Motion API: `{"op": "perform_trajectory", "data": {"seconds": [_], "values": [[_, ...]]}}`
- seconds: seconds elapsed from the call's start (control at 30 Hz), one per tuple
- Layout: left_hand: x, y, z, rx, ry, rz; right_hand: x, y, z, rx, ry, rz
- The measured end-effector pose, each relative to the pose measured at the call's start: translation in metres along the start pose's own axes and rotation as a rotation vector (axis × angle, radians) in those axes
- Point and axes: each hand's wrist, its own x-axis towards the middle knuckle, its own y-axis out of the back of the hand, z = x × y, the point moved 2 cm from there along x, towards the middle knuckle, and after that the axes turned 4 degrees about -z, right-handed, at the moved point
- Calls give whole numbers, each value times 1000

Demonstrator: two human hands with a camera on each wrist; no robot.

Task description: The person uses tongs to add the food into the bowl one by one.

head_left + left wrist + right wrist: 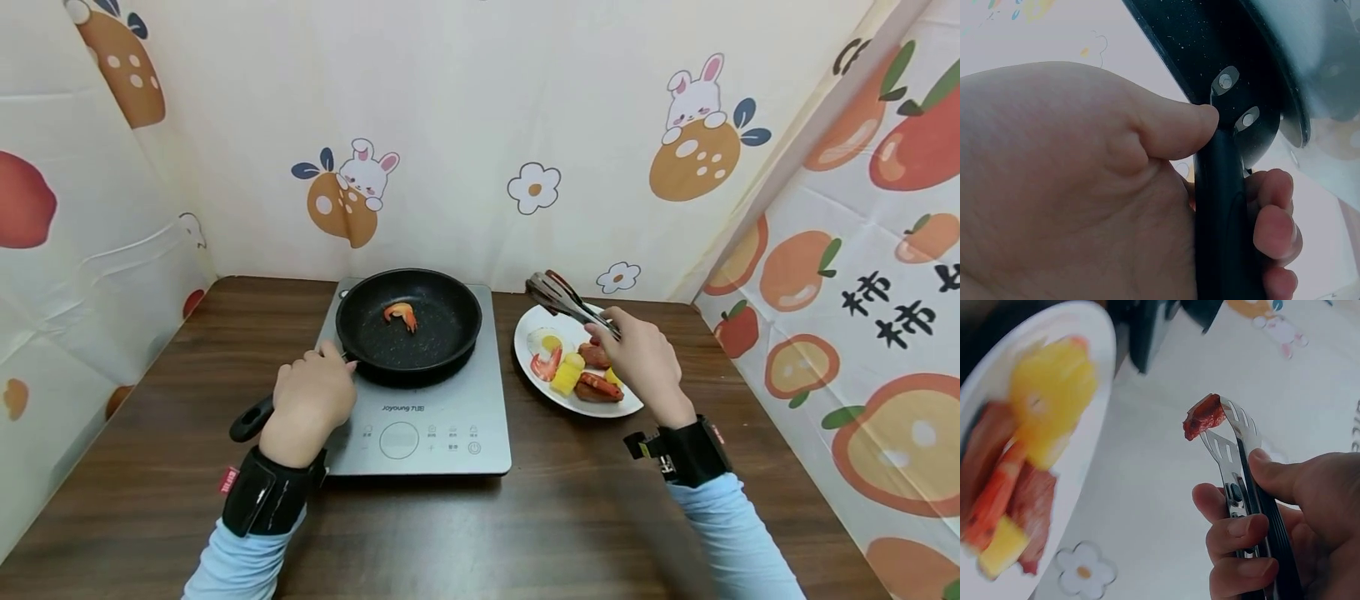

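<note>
My left hand (311, 404) grips the black handle (1222, 212) of a frying pan (442, 333), fingers curled round it and thumb near the rivets. One orange shrimp (401, 315) lies in the pan, which is over an induction cooktop (450, 437); I cannot tell whether its base touches. With my right hand (637, 354) I hold metal tongs (566, 302) above the far side of a white plate (530, 326). Between the tongs' tips, the right wrist view shows a small reddish-brown piece of food (1204, 417), perhaps meat.
On the plate are a fried egg (550, 341), a shrimp (546, 364), corn pieces (567, 375) and browned sausage-like pieces (597, 387). The brown wooden table (570, 508) meets patterned cloth walls (465, 125) at the back and sides.
</note>
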Motion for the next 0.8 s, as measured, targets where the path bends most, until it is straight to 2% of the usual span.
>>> {"op": "perform_trajectory", "data": {"seconds": [0.2,0.43,0.63,0.8], "values": [[0,0,-2,-6,13,8,12,-6,-38,-7,109,49],[0,1,-4,-22,27,-11,24,-27,-80,-23,173,36],[1,-1,-1,-30,33,-24,31,-46,-101,-32,191,4],[1,-1,-2,-35,37,-29,37,-61,-113,-87,204,11]]}}
